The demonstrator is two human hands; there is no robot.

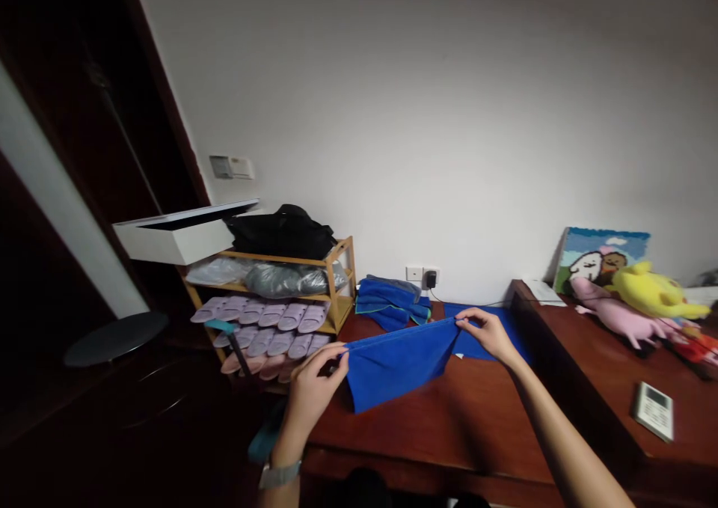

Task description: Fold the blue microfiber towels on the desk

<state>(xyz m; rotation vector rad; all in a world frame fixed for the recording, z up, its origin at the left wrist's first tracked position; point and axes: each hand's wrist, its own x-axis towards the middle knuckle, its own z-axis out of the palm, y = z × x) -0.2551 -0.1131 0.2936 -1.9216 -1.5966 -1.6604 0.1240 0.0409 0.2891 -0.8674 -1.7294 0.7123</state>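
A bright blue towel (396, 362) hung stretched over the reddish wooden table (465, 418), its top edge pulled taut, the soft cloth drooping in folds below. The left hand (314, 388) pinched one upper corner and the right hand (487, 332) pinched the other, the two well apart. Behind lay a pile of folded blue towels (390, 302) (same plush fabric). A bamboo rack (336, 283) to the left held rows of smooth lilac slippers (269, 321). Plush toys (639, 302) sat on the right.
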